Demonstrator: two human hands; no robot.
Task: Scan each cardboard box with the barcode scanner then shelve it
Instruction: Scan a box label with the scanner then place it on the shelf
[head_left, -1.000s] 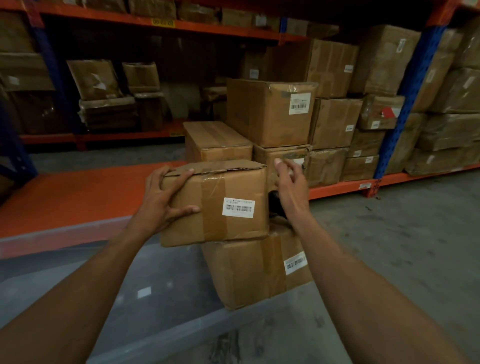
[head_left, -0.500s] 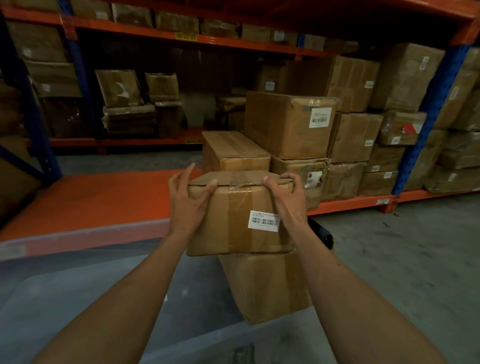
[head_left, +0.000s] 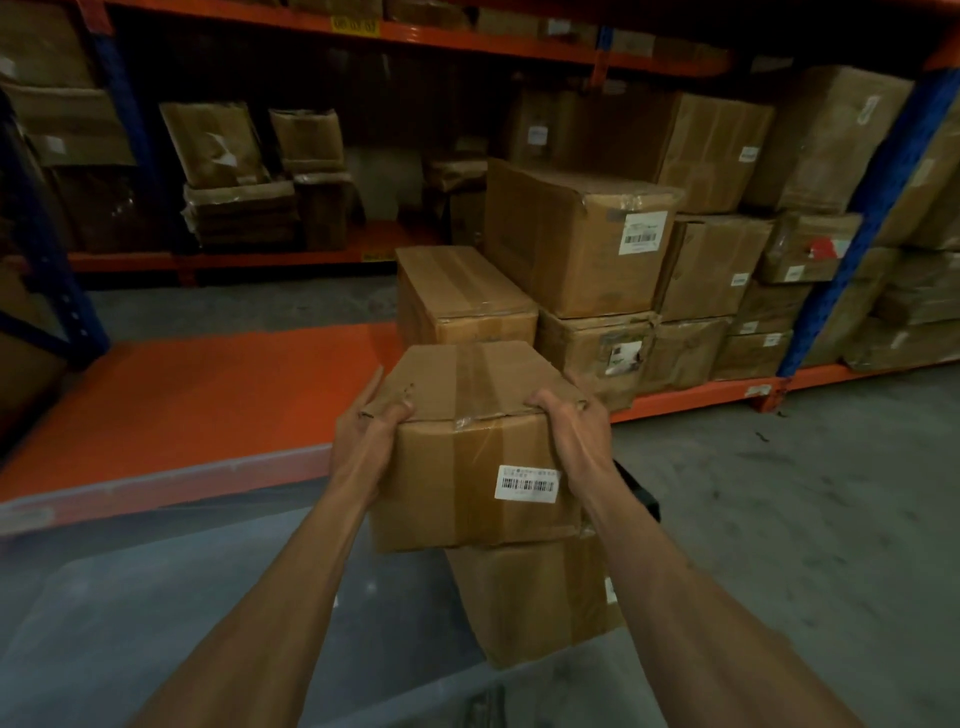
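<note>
Bare orange shelf board (head_left: 182, 410) on the left, left hand (head_left: 363, 441) with fingers clamped on the left top corner of a taped brown cardboard box (head_left: 467, 447) held above another brown box (head_left: 535, 597), right hand (head_left: 576, 436) clamped on its right corner, brown box stacks (head_left: 576, 239) on the right

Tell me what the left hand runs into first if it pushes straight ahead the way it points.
Probably the taped box standing on the orange shelf, just beyond the held box that the left hand grips; depth is uncertain.
</note>
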